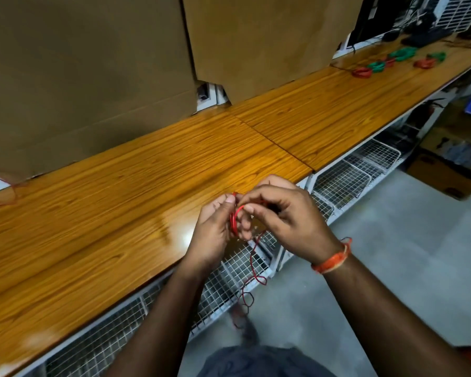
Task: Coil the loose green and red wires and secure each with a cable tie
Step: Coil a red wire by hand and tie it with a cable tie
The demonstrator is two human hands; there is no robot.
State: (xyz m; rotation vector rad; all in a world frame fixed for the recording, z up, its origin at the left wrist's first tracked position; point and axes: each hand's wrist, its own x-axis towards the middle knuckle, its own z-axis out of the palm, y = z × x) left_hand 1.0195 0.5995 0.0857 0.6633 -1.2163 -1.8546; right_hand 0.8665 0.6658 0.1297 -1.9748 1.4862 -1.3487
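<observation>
From my head camera, my left hand (215,227) and right hand (280,216) meet at the near edge of the wooden bench (120,208), both pinching a small coil of red wire (235,216). The coil stands on edge, and its loose tail (252,265) hangs downward toward the floor. Finished red and green coils (386,62) lie far right on the bench.

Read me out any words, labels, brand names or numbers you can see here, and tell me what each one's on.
No text can be read in this view.
Big cardboard boxes: plain brown faces, no print showing.
Carton on the floor: dark marks, too blurred to read.
Wire coils and dark equipment at the bench's far end: too small to show any label.
Red wire in the hands: no marking visible.
</observation>
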